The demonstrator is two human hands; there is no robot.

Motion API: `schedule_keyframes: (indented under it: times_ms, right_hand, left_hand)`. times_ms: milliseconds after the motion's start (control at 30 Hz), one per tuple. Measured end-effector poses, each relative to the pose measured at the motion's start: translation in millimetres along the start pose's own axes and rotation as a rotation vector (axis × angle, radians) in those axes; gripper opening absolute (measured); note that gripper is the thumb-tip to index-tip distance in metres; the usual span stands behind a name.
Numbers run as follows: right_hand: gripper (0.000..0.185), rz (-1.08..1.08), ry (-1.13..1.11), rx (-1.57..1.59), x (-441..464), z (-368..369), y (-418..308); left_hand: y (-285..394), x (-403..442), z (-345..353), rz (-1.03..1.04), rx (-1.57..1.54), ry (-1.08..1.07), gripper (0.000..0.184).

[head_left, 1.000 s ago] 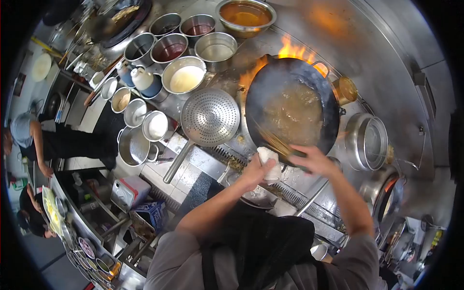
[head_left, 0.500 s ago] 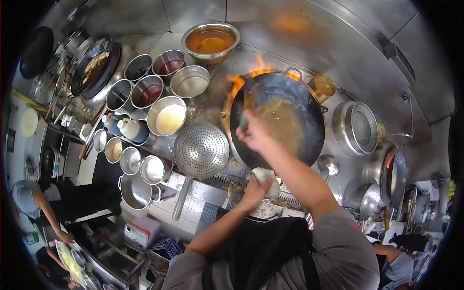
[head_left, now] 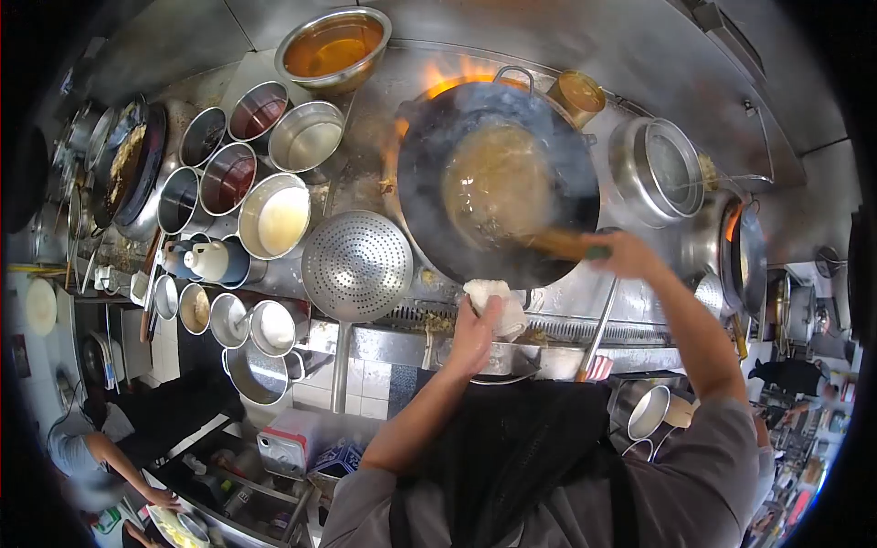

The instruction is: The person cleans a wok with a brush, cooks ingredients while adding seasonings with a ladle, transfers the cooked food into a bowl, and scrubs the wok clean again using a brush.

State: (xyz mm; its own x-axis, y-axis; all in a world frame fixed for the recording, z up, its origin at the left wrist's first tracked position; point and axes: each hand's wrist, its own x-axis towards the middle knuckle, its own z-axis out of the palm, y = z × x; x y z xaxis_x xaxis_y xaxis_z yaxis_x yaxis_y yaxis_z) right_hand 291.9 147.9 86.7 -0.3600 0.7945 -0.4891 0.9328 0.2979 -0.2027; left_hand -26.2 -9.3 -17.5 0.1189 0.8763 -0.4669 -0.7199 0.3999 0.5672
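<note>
A large black wok (head_left: 427, 173) sits over a burner with murky, steaming liquid (head_left: 498, 183) in its bowl. My right hand (head_left: 632, 256), at the wok's right near rim, is closed around the green-wrapped handle of a bamboo wok brush (head_left: 559, 243). The brush head is blurred by motion at the near edge of the liquid. My left hand (head_left: 472, 340) grips a folded white cloth (head_left: 501, 312) against the wok's near rim. Whatever the cloth covers there is hidden.
Flames (head_left: 457, 71) rise behind the wok. A perforated strainer (head_left: 357, 265) lies to its left, beside several metal sauce pots (head_left: 274, 217). A basin of amber liquid (head_left: 333, 50) stands at the back. Nested metal pots (head_left: 653, 169) stand right. Another person (head_left: 87, 447) is at lower left.
My right hand has swept the brush from the wok's left side to its right near side. My left hand stays on the cloth at the near rim. The view has shifted.
</note>
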Motion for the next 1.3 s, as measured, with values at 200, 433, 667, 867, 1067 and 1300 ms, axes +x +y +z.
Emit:
schedule_keyframes:
  times_ms: [200, 433, 667, 867, 1067, 1300]
  right_hand:
    - [0.060, 0.230, 0.282, 0.089, 121, -3, -82]
    - [0.060, 0.219, 0.150, -0.015, 31, 14, -97]
    - [0.068, 0.367, 0.364, 1.143, 150, -6, -123]
    - [0.076, 0.228, 0.144, 1.331, 115, 11, -252]
    - [0.063, 0.268, 0.117, 1.633, 133, 0, -238]
    - [0.050, 0.451, 0.356, 1.940, 204, -8, -287]
  left_hand:
    - [1, -1, 2, -0.040, 0.006, 0.028, 0.034]
    - [8, -9, 11, -0.074, -0.038, 0.101, 0.034]
    - [14, -8, 20, -0.102, -0.035, 0.136, 0.037]
    - [11, -11, 20, -0.060, -0.026, 0.106, 0.039]
    - [9, -11, 21, -0.037, 0.069, 0.095, 0.038]
    - [-3, -1, 3, -0.053, 0.118, 0.093, 0.033]
